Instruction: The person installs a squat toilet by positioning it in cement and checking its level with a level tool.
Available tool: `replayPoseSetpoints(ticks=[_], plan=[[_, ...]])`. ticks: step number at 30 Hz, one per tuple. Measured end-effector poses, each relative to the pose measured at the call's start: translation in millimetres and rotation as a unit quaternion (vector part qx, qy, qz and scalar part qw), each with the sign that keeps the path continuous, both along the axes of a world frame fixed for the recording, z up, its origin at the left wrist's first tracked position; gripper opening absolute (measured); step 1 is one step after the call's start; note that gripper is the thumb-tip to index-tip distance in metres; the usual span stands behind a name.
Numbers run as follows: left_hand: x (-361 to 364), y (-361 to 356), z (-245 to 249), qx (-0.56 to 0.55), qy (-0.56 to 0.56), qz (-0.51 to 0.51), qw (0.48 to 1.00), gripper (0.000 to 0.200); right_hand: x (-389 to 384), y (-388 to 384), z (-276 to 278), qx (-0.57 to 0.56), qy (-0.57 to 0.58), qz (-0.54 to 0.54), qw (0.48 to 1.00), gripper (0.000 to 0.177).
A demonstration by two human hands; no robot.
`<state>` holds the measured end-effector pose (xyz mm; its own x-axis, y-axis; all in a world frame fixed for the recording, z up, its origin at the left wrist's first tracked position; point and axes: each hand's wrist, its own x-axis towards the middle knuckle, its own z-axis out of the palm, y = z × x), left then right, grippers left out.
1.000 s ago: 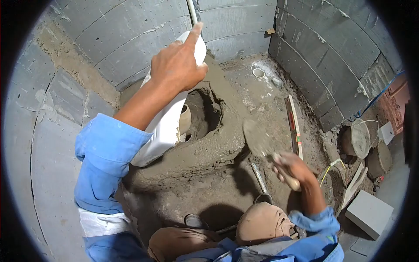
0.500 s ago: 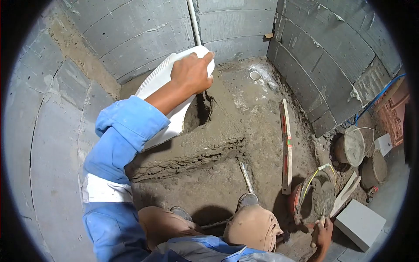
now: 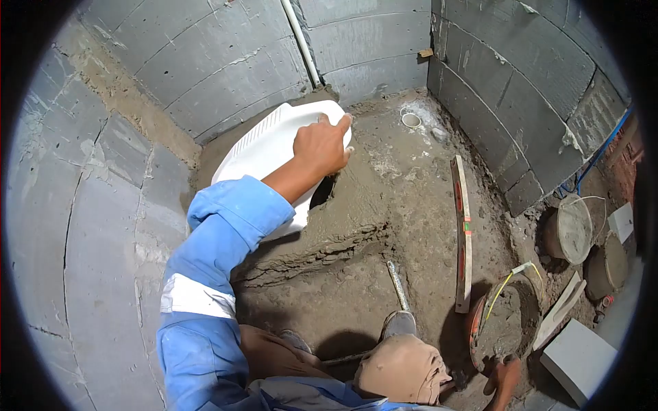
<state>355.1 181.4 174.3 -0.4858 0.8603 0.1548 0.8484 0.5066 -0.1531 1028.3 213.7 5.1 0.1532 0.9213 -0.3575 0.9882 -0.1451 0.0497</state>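
Observation:
Fingers of my left hand (image 3: 322,145) are wrapped round the far right rim of a white ribbed squat pan (image 3: 264,147), which is tilted over a hole in wet mortar (image 3: 356,198). A dark part of the hole (image 3: 322,192) shows beneath its right edge. At the lower right, my right hand (image 3: 505,378) is closed on the handle of a trowel, its blade down in the mortar of an orange bucket (image 3: 474,325) with a yellow-green handle.
A spirit level (image 3: 463,236) lies on the floor at the right. A metal tube (image 3: 397,285) lies near my foot. A round pipe opening (image 3: 410,120) sits by the far corner. Further right are two buckets (image 3: 570,229) (image 3: 606,266) and a pale block (image 3: 579,359). Grey block walls (image 3: 370,41) surround the floor.
The white pan has come down lower over the hole, with my left hand still on its rim. My right hand has moved slightly down, and the trowel blade has sunk into the bucket's mortar.

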Motion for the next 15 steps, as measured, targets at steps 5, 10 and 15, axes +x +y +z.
replayPoseSetpoints(ticks=[5, 10, 15], plan=[[4.0, 9.1, -26.6, -0.012, 0.01, -0.006, 1.0, 0.066, -4.6, 8.4, -0.2, -0.024, 0.007, -0.033, 0.999, 0.046], [7.3, 14.2, -51.7, 0.009, 0.014, -0.022, 1.0, 0.061, -12.7, 5.8, 4.2, -0.013, 0.0, -0.04, 0.999, 0.036], [9.9, 16.6, -60.8, 0.001, -0.001, -0.024, 1.0, 0.058, 6.2, 11.2, -15.6, -0.012, -0.008, 0.014, 1.0, 0.039]])
